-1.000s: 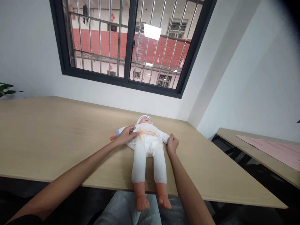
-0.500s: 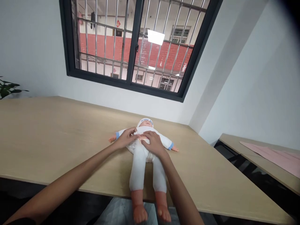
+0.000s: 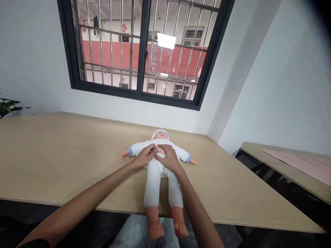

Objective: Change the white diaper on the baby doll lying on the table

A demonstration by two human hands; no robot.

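A baby doll (image 3: 152,184) lies on its back on the table, its head away from me and its feet past the near edge. It wears a white outfit with blue cuffs and a lettered white cap (image 3: 160,132). Around its hips is a white diaper (image 3: 164,172), with a small coloured patch at the waist. My left hand (image 3: 146,155) is closed at the doll's belly, fingertips pinched at the diaper's front edge; the exact grip is partly hidden. My right hand (image 3: 168,157) rests across the waist, thumb and fingers apart.
The pale wooden table (image 3: 77,155) reaches to the wall below a barred window (image 3: 141,51). On the right, a second table (image 3: 254,147) holds a pink cloth (image 3: 297,164). Plant leaves (image 3: 10,106) show at the far left.
My left hand has moved inward, its fingertips now close to my right hand. More of the coloured patch at the waist shows between them. The right hand stays nearly in place; the view has shifted slightly.
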